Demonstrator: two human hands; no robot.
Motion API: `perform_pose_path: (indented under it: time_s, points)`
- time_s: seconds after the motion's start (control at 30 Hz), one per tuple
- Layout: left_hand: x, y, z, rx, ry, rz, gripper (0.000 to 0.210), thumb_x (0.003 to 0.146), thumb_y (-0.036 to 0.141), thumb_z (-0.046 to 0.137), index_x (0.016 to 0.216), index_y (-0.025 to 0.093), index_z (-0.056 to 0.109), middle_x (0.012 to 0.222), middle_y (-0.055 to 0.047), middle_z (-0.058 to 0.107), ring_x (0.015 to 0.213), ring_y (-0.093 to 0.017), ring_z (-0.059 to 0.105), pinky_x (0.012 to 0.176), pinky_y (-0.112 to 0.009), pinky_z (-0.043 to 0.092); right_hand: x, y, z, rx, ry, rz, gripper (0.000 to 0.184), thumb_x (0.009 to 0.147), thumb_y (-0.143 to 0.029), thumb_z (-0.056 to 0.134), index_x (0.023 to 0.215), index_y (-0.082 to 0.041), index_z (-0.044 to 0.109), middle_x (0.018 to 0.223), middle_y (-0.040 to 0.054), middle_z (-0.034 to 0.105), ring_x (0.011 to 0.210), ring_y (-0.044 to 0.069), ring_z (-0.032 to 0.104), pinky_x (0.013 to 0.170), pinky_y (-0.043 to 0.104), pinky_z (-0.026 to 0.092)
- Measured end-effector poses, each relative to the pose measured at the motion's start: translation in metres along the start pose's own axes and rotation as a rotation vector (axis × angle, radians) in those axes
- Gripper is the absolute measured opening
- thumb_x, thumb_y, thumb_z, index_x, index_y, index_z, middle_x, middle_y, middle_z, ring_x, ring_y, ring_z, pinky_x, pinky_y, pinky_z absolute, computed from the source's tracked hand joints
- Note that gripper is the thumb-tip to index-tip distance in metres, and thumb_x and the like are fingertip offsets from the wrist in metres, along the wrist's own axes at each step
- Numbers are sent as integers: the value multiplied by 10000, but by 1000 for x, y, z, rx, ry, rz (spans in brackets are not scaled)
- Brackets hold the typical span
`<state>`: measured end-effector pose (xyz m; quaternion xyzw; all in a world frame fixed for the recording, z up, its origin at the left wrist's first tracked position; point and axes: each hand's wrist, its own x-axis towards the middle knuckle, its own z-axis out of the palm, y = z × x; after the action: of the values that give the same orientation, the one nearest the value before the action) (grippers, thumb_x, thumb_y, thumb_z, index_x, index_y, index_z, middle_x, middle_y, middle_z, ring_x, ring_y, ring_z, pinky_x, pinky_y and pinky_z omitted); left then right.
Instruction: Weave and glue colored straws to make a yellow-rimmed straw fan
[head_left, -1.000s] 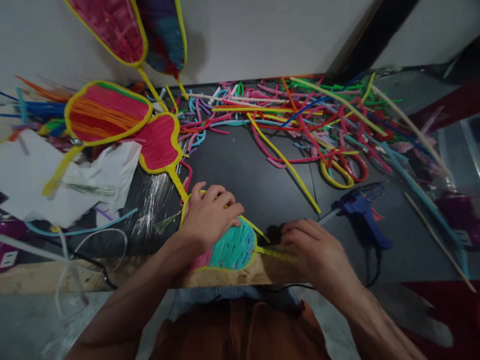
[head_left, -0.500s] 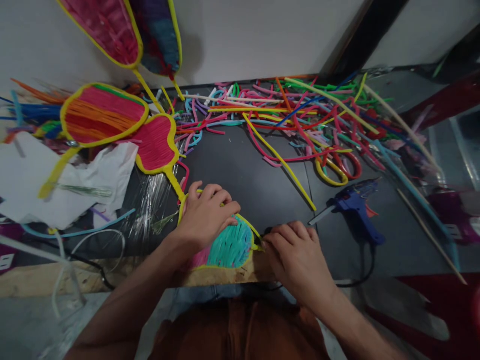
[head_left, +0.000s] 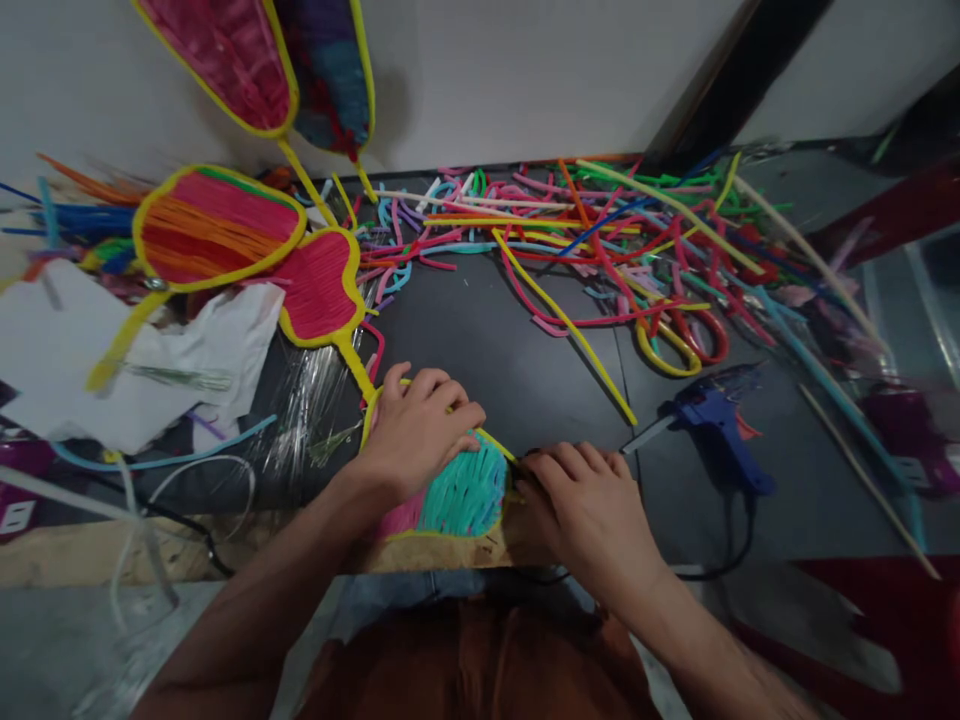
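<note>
A pipe-cleaner panel [head_left: 463,490], teal and pink with a yellow border, lies at the front edge of the table. My left hand [head_left: 420,430] rests over its left half with bent fingers, pinning it down and hiding much of it. At the panel's right tip, my right hand [head_left: 581,495] has its thumb and fingers closed. Something small and dark shows by those fingertips, but I cannot make out what it is. A yellow stem joins the panel to a pink, yellow-edged piece [head_left: 322,285] farther back.
Loose pipe cleaners [head_left: 540,215] are heaped along the wall. Scissors with red and yellow handles [head_left: 667,345] lie among them. A blue glue gun [head_left: 716,430] sits right of my right hand, its cable trailing forward. White paper [head_left: 67,350] and an orange-and-pink panel [head_left: 217,230] are on the left.
The whole view has shifted slightly. My right fingers have shifted a little at the panel's tip and now cover more of it. The left hand stays on the panel.
</note>
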<state>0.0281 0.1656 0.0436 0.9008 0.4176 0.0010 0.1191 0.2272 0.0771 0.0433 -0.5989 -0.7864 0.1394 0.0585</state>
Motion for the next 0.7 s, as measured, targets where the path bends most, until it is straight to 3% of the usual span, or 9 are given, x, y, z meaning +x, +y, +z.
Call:
perform_pose_path:
  time_s: [0.27,0.47,0.7]
  points:
    - [1,0,-3,8,-53,-3,135,815,335,706,934,288,663,980,5,671,1087,-272,483,1003,-551,169,14,-14,-3,-60,-123,8,101,859,-117,574,899,-190,632,797,38,678,758,199,574,687,338,250]
    - [2,2,-3,-2,-28,-22,189,818,328,704,979,248,645,987,-13,690,1075,-272,492,1009,-538,179,16,-14,-1,-38,-156,8,176,843,-96,583,990,-178,633,876,49,695,792,212,594,705,338,270]
    - [1,0,-2,-9,3,17,80,837,317,680,904,274,668,949,1,686,1070,-267,479,1008,-552,164,15,-13,2,-38,-169,1,207,862,-113,554,1044,-187,621,879,47,688,818,228,600,717,348,284]
